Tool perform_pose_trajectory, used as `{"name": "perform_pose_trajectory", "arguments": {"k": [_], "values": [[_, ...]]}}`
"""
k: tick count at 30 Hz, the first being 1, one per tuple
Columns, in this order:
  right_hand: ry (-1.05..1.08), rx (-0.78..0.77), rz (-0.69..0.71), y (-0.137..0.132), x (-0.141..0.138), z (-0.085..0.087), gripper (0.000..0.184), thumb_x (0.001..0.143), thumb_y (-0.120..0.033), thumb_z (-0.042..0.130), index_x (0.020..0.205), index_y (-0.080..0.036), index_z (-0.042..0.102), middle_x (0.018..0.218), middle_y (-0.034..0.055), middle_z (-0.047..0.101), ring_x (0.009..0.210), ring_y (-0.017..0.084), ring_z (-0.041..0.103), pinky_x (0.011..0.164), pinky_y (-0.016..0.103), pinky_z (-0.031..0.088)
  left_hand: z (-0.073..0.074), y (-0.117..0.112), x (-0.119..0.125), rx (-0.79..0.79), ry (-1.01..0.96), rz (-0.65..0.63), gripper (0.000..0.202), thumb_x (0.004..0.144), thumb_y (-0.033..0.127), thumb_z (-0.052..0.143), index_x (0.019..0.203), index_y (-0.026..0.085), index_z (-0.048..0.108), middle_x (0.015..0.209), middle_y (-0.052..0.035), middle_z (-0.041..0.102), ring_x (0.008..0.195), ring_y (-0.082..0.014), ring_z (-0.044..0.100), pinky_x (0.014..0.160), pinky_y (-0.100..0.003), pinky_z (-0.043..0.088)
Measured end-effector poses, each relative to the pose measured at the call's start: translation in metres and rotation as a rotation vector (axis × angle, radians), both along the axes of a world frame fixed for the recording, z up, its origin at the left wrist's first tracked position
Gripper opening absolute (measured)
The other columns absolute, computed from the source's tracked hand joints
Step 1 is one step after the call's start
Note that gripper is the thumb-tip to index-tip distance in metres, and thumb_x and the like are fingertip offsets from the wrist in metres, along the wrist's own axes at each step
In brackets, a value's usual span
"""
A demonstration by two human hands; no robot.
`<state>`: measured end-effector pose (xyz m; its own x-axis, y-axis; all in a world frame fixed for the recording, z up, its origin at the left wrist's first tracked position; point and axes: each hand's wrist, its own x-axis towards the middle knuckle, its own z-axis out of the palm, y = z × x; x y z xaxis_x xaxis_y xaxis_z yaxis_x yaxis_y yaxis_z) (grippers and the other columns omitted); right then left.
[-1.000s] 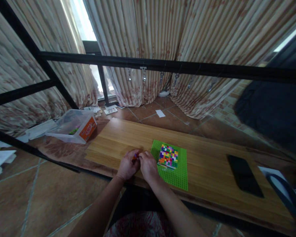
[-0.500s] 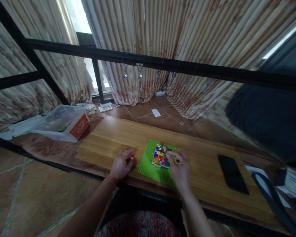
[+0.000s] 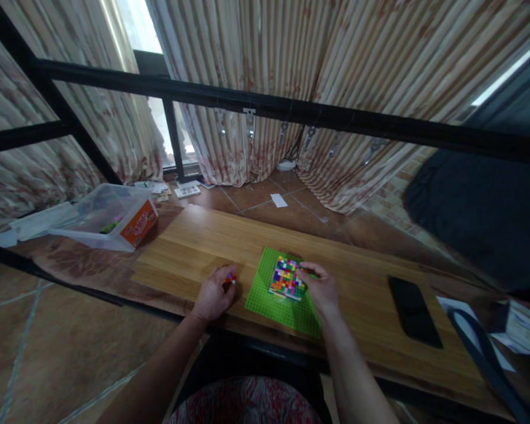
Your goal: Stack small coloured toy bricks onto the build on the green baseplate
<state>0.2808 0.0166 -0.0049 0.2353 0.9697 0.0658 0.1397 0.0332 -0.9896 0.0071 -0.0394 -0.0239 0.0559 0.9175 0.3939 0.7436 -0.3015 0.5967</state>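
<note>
A green studded baseplate [image 3: 258, 294] lies on the wooden board, bearing a block of small multicoloured building bricks [image 3: 287, 278] packed side by side. My left hand [image 3: 214, 294] rests on the board left of the baseplate, fingers curled round a few small building bricks [image 3: 229, 279], red, purple and white among them. Over the right edge of the brick block is my right hand [image 3: 321, 288]. Its thumb and index finger come close together there; whatever may be between them is too small to make out.
The wooden board [image 3: 194, 235] carries a black phone [image 3: 415, 311] at right. A clear plastic box [image 3: 110, 215] with an orange label stands on the cloth at left. A black metal bar [image 3: 274, 106] crosses ahead, in front of striped curtains [image 3: 274, 53]. A dark strap [image 3: 481, 347] lies far right.
My right hand has shifted slightly up off the brick block, and its fingers are less tightly bunched. My left hand keeps its bricks. The view has tilted slightly.
</note>
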Motion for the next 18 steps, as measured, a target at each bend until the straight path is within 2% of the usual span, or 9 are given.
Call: {"name": "perform_pose_trajectory", "arguments": {"k": [3, 7, 11, 18], "values": [[0.159, -0.091, 0.026, 0.0018, 0.0001, -0.001, 0.041, 0.053, -0.042, 0.083, 0.086, -0.02, 0.073, 0.082, 0.0019, 0.07, 0.076, 0.018, 0.062, 0.075, 0.036, 0.05, -0.0012, 0.0003, -0.0001, 0.003, 0.001, -0.001, 0.038, 0.08, 0.015, 0.051, 0.116, 0.021, 0.058, 0.114, -0.0065, 0.067, 0.107, -0.0229, 0.06, 0.095, -0.042, 0.051], [0.246, -0.111, 0.066, 0.0015, -0.0004, 0.0013, 0.044, 0.051, -0.041, 0.084, 0.088, -0.021, 0.073, 0.083, 0.0016, 0.072, 0.075, 0.018, 0.064, 0.073, 0.034, 0.052, -0.0032, 0.0007, -0.0006, 0.013, 0.012, -0.002, 0.038, 0.08, 0.015, 0.051, 0.117, 0.021, 0.057, 0.114, -0.007, 0.066, 0.107, -0.0229, 0.06, 0.096, -0.042, 0.05], [0.265, -0.166, 0.073, 0.0008, -0.0018, 0.0046, 0.04, 0.051, -0.039, 0.084, 0.086, -0.022, 0.074, 0.081, 0.0016, 0.073, 0.072, 0.017, 0.064, 0.071, 0.034, 0.052, -0.0016, 0.0001, -0.0001, -0.005, 0.008, -0.004, 0.036, 0.08, 0.015, 0.051, 0.116, 0.02, 0.057, 0.113, -0.0072, 0.067, 0.105, -0.0227, 0.06, 0.096, -0.041, 0.05], [0.248, -0.137, 0.054, 0.0005, -0.0054, 0.0028, 0.042, 0.051, -0.043, 0.083, 0.085, -0.021, 0.074, 0.08, 0.0022, 0.073, 0.069, 0.018, 0.064, 0.069, 0.034, 0.053, 0.0011, -0.0007, 0.0018, -0.019, -0.006, 0.006, 0.042, 0.078, 0.013, 0.052, 0.119, 0.022, 0.058, 0.114, -0.0062, 0.067, 0.108, -0.0228, 0.06, 0.096, -0.042, 0.05]]}}
